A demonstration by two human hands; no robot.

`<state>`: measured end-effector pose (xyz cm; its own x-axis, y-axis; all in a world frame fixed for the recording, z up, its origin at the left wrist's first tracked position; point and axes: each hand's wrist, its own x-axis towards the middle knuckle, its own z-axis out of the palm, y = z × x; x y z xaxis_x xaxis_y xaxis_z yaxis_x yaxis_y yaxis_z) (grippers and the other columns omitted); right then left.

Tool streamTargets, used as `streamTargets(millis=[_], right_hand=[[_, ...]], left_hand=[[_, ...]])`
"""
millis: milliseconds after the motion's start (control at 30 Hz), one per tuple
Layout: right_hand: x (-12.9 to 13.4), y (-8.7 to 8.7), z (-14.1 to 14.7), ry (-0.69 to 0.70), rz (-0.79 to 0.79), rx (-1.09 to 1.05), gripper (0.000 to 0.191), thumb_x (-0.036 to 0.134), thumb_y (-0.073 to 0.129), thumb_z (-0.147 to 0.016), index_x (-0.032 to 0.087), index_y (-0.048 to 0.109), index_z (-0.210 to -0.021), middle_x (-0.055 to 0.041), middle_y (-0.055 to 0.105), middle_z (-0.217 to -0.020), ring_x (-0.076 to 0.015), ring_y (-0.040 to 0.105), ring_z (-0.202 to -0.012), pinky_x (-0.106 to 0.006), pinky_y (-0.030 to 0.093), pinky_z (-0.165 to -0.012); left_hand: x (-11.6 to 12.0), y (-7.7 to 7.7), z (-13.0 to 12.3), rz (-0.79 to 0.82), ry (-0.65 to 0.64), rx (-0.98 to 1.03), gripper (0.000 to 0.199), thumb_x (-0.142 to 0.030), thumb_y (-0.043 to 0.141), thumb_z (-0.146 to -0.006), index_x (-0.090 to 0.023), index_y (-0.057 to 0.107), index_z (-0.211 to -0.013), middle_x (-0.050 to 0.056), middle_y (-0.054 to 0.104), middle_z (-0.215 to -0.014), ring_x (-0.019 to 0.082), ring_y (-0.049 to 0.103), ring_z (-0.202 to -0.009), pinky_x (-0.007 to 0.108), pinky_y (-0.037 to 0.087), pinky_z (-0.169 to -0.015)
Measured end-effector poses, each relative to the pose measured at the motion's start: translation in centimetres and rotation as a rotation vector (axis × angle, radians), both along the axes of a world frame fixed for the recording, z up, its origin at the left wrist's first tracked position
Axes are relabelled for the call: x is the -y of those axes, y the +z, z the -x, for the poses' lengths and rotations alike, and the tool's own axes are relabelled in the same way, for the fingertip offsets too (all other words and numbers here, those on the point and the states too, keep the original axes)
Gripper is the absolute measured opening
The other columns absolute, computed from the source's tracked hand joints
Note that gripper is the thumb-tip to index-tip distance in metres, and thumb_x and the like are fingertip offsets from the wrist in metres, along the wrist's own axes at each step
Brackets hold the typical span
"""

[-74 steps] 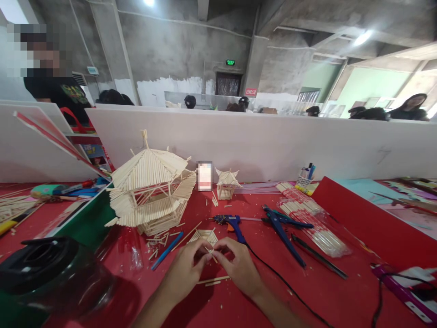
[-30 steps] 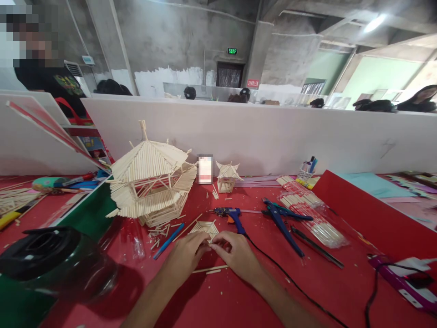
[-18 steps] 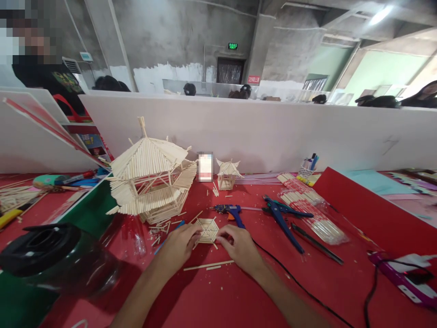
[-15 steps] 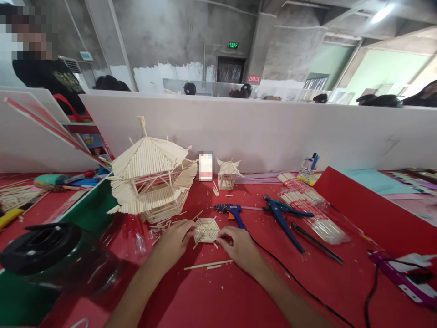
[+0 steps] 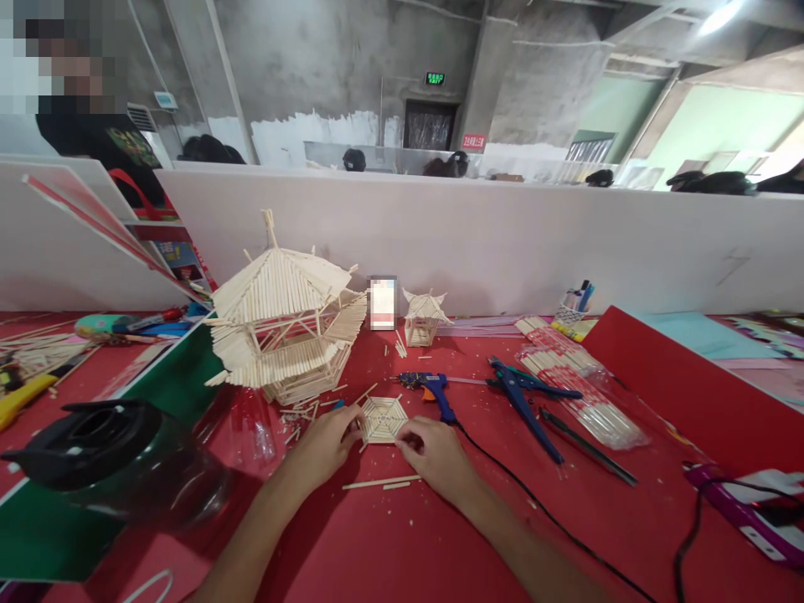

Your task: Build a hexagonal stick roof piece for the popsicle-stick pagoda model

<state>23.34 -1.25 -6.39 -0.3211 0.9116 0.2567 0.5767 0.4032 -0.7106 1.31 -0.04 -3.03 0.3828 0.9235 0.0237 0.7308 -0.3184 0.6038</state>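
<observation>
A flat hexagonal web of thin wooden sticks (image 5: pixel 383 420) lies on the red tabletop between my hands. My left hand (image 5: pixel 336 431) pinches its left edge, fingers curled in. On the opposite edge my right hand (image 5: pixel 433 448) has thumb and fingertips pressed together. Two loose sticks (image 5: pixel 380 482) lie in front of the web. Just behind my right hand a blue glue gun (image 5: pixel 430 387) rests on its side. A large wooden-stick pavilion model (image 5: pixel 286 327) stands behind my left hand, and a small pavilion model (image 5: pixel 425 316) stands farther back.
Blue cutters (image 5: pixel 528 410) and a dark slim tool (image 5: pixel 590 448) lie at right, near bagged sticks (image 5: pixel 581 381). The glue gun's black cord (image 5: pixel 533 502) crosses the table. A dark bottle (image 5: pixel 126 461) stands at left. A purple power strip (image 5: pixel 747 515) lies far right. A white partition (image 5: pixel 502 243) closes the back.
The view has shifted slightly. The stick web appears turned a little between my hands, which stay at its two edges. A small blue tip now shows beside my left hand.
</observation>
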Motion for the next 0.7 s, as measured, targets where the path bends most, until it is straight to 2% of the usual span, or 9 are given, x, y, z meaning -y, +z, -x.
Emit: streamTargets(millis=[267,533,700], right_hand=[[0.11,0.36,0.0,0.001,0.038,-0.053,0.013,0.015,0.058,-0.082,0.02,0.069,-0.076,-0.0005,0.068,-0.073,-0.0135,0.06,-0.063,-0.022,0.041,-0.059],[-0.02,0.25,-0.2,0.027,0.015,-0.003,0.014,0.012,0.058,-0.08,0.02,0.069,-0.077,0.0,0.067,-0.072,-0.0129,0.059,-0.063,-0.022,0.041,-0.06],[-0.12,0.51,-0.89,0.113,0.028,0.038,0.014,0.011,0.059,-0.082,0.021,0.07,-0.08,0.0,0.067,-0.076,-0.0125,0.057,-0.064,-0.021,0.04,-0.06]], left_hand=[[0.0,-0.31,0.19,0.005,0.0,0.016,0.014,-0.015,0.049,-0.087,-0.021,0.061,-0.093,0.004,0.069,-0.089,0.02,0.063,-0.085,0.027,0.042,-0.074],[0.03,-0.34,0.08,0.013,0.014,-0.005,0.014,-0.015,0.05,-0.087,-0.021,0.061,-0.095,0.003,0.069,-0.09,0.02,0.063,-0.086,0.028,0.043,-0.076],[0.11,-0.91,0.09,-0.083,0.03,-0.062,0.015,-0.023,0.046,-0.093,-0.021,0.061,-0.098,0.005,0.062,-0.1,0.02,0.062,-0.087,0.03,0.045,-0.08]])
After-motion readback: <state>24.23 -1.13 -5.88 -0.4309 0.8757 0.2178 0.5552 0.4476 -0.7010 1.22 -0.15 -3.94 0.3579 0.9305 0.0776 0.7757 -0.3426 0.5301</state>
